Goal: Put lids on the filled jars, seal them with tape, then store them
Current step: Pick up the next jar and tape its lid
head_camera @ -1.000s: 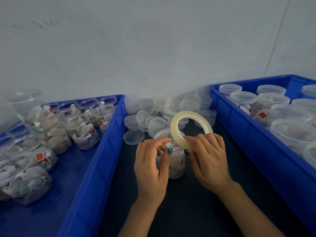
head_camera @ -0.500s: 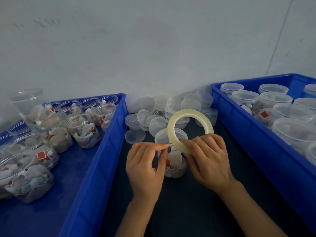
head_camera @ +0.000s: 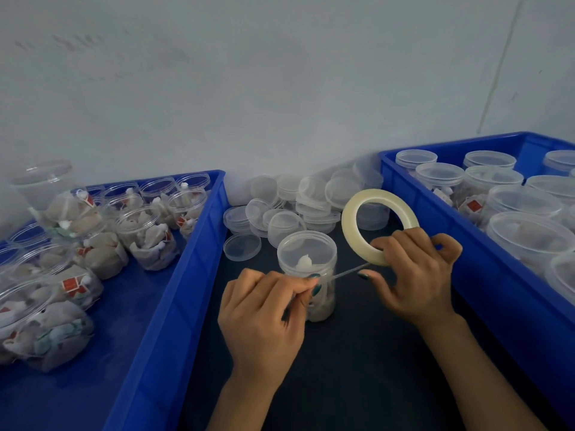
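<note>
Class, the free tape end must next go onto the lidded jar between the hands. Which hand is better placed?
Left. The left hand pinches the tape end close beside the jar, just below its lid. The right hand grips the tape roll, off to the jar's side.

Your hands draw apart. Your left hand now sits lower and further left in the frame, pinching the tape's free end; a moment ago it met the roll right in front of the jar. Your right hand carries the tape roll out toward the right of the frame. A strip of tape now stretches between the two, passing just beside the jar's upper right edge. The jar, half hidden behind your fingers before, now shows its whole lid between your hands.
</note>
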A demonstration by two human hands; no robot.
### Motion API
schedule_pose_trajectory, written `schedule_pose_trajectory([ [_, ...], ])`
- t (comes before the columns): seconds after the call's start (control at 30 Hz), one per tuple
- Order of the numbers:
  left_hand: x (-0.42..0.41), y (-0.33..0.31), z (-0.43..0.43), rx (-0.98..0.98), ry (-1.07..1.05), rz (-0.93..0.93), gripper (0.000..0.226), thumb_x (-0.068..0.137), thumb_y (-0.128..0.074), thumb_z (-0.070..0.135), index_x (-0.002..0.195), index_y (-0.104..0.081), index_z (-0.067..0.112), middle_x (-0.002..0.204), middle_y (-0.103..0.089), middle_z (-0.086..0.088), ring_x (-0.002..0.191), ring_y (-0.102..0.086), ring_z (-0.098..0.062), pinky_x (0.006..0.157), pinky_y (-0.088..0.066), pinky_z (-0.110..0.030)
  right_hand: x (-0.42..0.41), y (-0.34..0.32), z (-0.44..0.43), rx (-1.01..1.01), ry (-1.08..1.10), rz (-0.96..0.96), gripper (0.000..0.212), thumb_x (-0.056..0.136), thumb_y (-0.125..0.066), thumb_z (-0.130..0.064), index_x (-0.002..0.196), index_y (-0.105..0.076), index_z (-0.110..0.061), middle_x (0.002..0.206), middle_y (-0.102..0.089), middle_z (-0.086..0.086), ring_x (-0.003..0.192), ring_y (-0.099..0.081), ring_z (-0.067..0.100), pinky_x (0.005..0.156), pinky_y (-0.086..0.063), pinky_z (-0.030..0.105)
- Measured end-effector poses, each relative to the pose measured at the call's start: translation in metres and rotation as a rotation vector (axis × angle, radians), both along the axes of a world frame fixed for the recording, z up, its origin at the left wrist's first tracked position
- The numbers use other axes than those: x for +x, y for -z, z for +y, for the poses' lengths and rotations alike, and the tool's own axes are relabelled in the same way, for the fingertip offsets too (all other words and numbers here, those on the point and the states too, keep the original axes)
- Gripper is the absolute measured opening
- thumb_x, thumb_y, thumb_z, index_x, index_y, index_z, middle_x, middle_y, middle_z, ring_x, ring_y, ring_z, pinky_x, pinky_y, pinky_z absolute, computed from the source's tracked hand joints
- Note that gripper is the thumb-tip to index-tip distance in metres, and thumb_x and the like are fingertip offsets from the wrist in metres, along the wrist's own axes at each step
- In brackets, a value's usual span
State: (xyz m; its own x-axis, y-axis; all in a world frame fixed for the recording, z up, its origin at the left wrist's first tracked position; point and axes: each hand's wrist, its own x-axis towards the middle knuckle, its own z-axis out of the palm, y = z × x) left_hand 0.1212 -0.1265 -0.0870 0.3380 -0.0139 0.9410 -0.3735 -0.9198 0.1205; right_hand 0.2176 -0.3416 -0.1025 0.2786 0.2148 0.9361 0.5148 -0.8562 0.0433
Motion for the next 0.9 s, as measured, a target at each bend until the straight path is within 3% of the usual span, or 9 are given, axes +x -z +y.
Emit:
schedule_pose_trajectory([
  [0.37,-0.024,0.002,0.023,-0.099,0.018,0.101,0.015,0.087,-0.069,0.034,0.083,-0.076,0.021,0.079,-0.061,0.023,0.064,-0.049,-0.012,0.051,-0.043,-0.038,0.008,0.012,-0.004,0.03,0.018,0.102,0.051,0.103,-0.04,-0.053,0.076,-0.061,-0.016,0.082,-0.064,0.0,0.084,-0.06,0.023,0.081,-0.025,0.04],
  [0.57,-0.022,0.006,0.026,-0.226,0.027,0.185,0.015,0.085,-0.071,0.038,0.092,-0.079,0.027,0.079,-0.066,0.022,0.068,-0.047,-0.006,0.055,-0.043,-0.026,0.008,0.014,-0.002,0.034,0.025,0.103,0.051,0.103,-0.041,-0.054,0.076,-0.062,-0.016,0.081,-0.064,-0.001,0.083,-0.059,0.023,0.08,-0.026,0.04],
  [0.9,-0.012,0.007,0.023,-0.327,-0.073,0.242,0.016,0.075,-0.079,0.025,0.091,-0.079,0.028,0.075,-0.061,0.02,0.068,-0.05,-0.005,0.055,-0.044,-0.021,0.007,0.013,0.003,0.037,0.049,0.147,0.052,0.102,-0.039,-0.056,0.077,-0.063,-0.016,0.082,-0.064,-0.002,0.084,-0.061,0.024,0.081,-0.025,0.04],
])
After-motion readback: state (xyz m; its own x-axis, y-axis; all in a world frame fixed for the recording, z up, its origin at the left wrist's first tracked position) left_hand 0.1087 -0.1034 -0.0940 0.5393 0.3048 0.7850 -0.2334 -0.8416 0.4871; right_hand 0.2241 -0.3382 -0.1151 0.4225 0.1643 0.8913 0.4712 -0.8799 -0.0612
